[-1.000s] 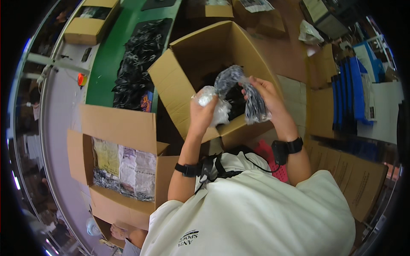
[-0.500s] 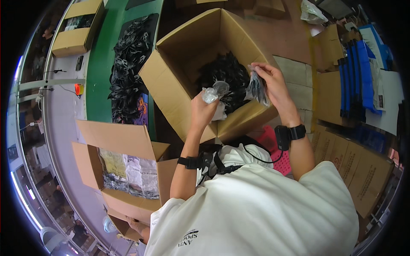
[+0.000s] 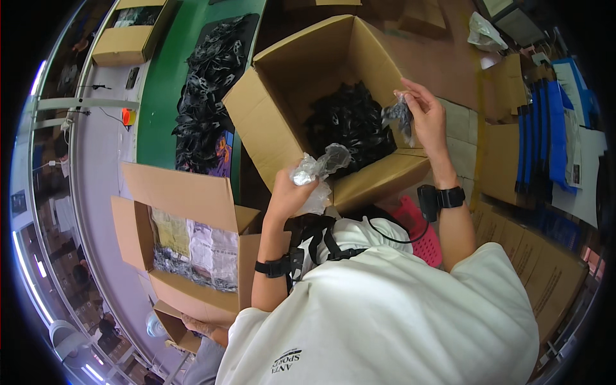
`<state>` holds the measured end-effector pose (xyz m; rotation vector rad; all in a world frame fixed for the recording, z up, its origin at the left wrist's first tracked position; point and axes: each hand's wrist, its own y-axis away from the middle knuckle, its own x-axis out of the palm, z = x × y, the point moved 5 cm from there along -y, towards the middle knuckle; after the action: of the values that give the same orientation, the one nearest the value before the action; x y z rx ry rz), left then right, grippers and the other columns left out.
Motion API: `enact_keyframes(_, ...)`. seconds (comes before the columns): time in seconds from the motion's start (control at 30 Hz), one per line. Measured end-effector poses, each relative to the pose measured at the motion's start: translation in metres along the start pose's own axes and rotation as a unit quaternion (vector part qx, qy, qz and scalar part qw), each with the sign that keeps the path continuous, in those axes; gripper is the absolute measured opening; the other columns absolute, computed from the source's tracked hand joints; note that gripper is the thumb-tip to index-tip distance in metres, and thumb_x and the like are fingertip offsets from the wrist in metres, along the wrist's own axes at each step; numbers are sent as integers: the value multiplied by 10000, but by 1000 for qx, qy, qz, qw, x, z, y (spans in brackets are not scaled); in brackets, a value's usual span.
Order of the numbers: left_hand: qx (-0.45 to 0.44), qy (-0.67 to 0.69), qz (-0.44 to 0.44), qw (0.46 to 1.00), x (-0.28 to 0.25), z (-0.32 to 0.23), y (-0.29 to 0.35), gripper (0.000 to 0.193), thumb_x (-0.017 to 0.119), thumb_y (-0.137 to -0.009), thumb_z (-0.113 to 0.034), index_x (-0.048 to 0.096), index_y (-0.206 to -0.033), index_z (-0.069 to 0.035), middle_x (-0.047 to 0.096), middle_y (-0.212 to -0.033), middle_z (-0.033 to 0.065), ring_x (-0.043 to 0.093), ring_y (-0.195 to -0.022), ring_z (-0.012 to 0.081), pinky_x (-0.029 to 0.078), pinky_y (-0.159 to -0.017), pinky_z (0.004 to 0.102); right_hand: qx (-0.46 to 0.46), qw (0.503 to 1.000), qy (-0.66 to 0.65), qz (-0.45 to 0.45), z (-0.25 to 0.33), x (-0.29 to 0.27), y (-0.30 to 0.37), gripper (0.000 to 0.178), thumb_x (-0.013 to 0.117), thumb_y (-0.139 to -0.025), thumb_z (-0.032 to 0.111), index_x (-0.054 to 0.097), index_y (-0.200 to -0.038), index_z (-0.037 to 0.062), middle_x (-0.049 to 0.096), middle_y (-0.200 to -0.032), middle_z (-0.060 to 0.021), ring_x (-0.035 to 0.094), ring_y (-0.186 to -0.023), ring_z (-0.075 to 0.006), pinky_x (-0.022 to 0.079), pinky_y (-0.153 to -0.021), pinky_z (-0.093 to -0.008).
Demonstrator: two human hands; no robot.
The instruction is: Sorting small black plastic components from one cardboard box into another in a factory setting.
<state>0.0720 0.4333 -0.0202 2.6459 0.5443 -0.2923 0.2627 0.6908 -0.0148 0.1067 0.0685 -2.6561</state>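
Observation:
My left hand (image 3: pixel 290 194) is closed round crumpled clear plastic bags (image 3: pixel 314 172), which bulge out past its fingers at the near left edge of a large open carton (image 3: pixel 273 115). In that carton lies a heap of black plastic parts (image 3: pixel 351 128). Over the carton's right edge, my right hand (image 3: pixel 428 122) pinches the top of a small clear bag (image 3: pixel 400 117) with dark contents. The bag hangs down from thumb and fingers. What exactly is inside it cannot be made out.
Left of the carton, more black parts (image 3: pixel 212 90) cover a mat on a green table (image 3: pixel 160 96). A second open carton (image 3: pixel 176 186) with wrapped bundles stands nearer on the left. Another person's hand (image 3: pixel 199 326) reaches into a box beside it. A pink perforated stool (image 3: pixel 423 240) is close by.
My left hand has drawn back toward me and left, away from the heap, with the clear bags still in it. The small bag in my right hand now looks more bunched. The view has shifted slightly.

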Motion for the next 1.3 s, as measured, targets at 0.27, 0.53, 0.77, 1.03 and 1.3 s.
enact_keyframes(0.27, 24, 33, -30, 999, -9, 18, 22, 199, 670, -806, -116, 661, -953, 18, 658, -787, 40, 582, -716, 107, 471, -665, 286, -22, 995, -94, 22, 31, -1, -3, 217, 583, -966, 50, 644, -1161, -23, 686, -1098, -84, 641, -1024, -128, 475, -934, -257)
enact_keyframes(0.53, 16, 58, -50, 997, -19, 32, 37, 237, 674, -803, -108, 672, -1005, 17, 667, -808, 45, 594, -727, 106, 484, -684, 285, -26, 982, -185, 40, 12, 11, -23, 193, 550, -983, 32, 616, -1147, -47, 676, -1112, -159, 643, -1089, -216, 497, -961, -286)
enact_keyframes(0.77, 21, 109, -95, 989, -30, 43, 62, 237, 652, -784, -73, 666, -992, 38, 670, -802, 52, 604, -715, 106, 494, -661, 283, -32, 991, -122, 36, -13, 12, -27, 194, 551, -980, 25, 604, -1146, -62, 671, -1122, -179, 638, -1116, -243, 487, -973, -291)
enact_keyframes(1.03, 18, 111, -108, 988, -36, 54, 85, 313, 668, -718, -85, 665, -1007, 37, 663, -792, 78, 570, -715, 104, 488, -694, 285, -44, 985, -165, 39, -27, 34, -48, 186, 560, -976, 24, 592, -1137, -63, 672, -1103, -180, 649, -1069, -236, 501, -944, -301)
enact_keyframes(1.3, -14, 117, -119, 986, -37, 56, 111, 289, 654, -716, -60, 668, -989, 34, 658, -796, 39, 573, -717, 92, 488, -688, 276, -56, 986, -155, 30, -26, 35, -30, 161, 610, -948, 12, 614, -1093, -56, 680, -987, -119, 663, -984, -191, 517, -905, -290)
